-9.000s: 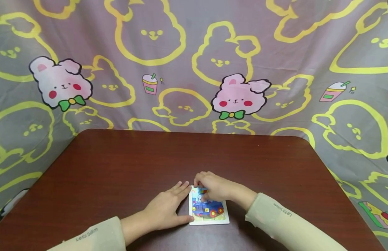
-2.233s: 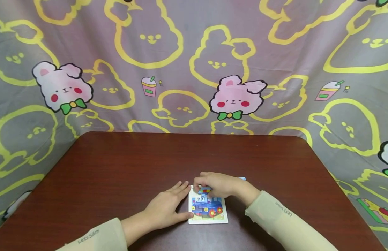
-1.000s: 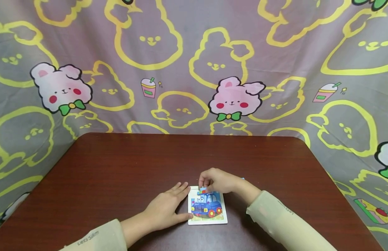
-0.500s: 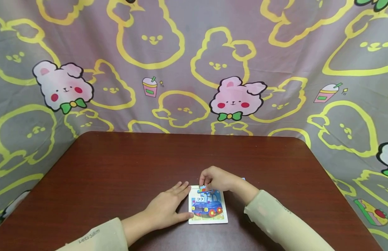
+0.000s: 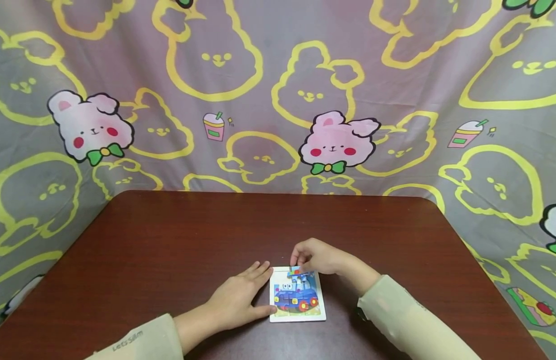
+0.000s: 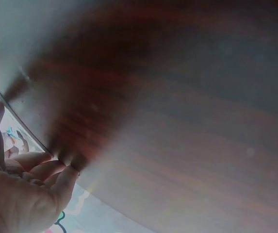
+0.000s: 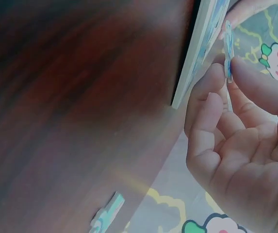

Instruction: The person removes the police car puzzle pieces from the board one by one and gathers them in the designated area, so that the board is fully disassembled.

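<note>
A small jigsaw puzzle in a white frame [image 5: 300, 320] lies near the front of the table, showing a blue car with eyes and red wheels. Its upper left shows bare white. My left hand [image 5: 236, 302] lies spread beside it, thumb and fingertips at its left edge. Over the top of the puzzle, my right hand [image 5: 322, 257] pinches a puzzle piece [image 5: 297, 271] with blue and red on it. The right wrist view shows this piece edge-on between thumb and fingertips, above the frame. Whether it touches the puzzle, I cannot tell.
Another loose puzzle piece [image 7: 107, 213] lies on the table in the right wrist view; the right arm hides it in the head view. The brown table [image 5: 192, 235] runs back to a grey curtain [image 5: 260, 110] with cartoon rabbits.
Over the last second, my right hand and its puzzle piece have shifted slightly right, baring more white at the puzzle's upper left. My left hand has stayed at the frame's left edge.
</note>
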Demonstrator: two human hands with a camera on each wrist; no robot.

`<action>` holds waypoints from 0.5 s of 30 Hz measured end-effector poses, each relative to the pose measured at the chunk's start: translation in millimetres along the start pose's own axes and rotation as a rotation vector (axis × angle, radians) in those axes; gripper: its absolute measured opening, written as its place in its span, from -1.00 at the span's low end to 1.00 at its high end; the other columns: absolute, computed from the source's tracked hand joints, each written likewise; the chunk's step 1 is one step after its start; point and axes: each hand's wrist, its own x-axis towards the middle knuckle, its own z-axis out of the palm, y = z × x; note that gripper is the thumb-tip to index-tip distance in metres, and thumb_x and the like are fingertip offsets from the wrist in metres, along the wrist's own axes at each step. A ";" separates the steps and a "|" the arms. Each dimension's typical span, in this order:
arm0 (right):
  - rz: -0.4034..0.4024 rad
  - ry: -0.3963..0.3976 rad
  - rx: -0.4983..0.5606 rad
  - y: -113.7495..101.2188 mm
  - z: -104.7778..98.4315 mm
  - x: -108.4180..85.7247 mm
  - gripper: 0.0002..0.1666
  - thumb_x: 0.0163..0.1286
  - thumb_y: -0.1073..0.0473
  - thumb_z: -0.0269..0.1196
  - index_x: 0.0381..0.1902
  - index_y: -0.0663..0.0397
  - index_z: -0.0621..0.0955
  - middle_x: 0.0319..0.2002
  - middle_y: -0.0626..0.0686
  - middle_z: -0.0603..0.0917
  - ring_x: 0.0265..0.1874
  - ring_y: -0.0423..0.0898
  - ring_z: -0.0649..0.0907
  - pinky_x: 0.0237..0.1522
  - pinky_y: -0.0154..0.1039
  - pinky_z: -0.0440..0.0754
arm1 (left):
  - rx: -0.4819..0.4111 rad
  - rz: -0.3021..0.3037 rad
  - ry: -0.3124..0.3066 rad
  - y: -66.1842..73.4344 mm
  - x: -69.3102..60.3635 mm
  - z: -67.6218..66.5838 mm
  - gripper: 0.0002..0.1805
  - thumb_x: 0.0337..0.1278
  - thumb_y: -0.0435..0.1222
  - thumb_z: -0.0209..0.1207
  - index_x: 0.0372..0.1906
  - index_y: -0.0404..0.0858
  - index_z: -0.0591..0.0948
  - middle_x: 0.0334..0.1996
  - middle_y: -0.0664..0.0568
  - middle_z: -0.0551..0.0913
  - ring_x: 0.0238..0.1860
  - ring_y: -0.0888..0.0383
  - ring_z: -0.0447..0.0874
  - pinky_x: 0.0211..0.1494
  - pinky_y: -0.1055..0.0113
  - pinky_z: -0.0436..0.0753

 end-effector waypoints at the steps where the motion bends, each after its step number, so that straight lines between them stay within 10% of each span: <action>1: 0.004 0.002 0.009 0.1 -0.7 -1.3 -0.85 0.24 0.54 0.25 -0.29 0.27 0.64 -0.51 0.03 0.59 -0.49 -0.20 0.52 -0.40 -0.34 0.53 | -0.002 -0.001 -0.002 0.1 0.2 -0.3 -0.07 0.09 0.28 0.22 0.41 -0.27 0.42 0.45 -0.11 0.39 0.46 -0.10 0.35 0.35 -0.02 0.51; 15: -0.001 0.022 0.024 9.7 -8.6 -20.4 -0.87 0.25 0.50 0.28 -0.28 0.24 0.63 -0.49 0.00 0.58 -0.48 -0.17 0.50 -0.44 -0.37 0.46 | 0.005 0.003 0.003 -0.1 -0.7 0.6 -0.07 0.09 0.27 0.22 0.41 -0.27 0.43 0.44 -0.11 0.39 0.46 -0.10 0.36 0.35 -0.01 0.51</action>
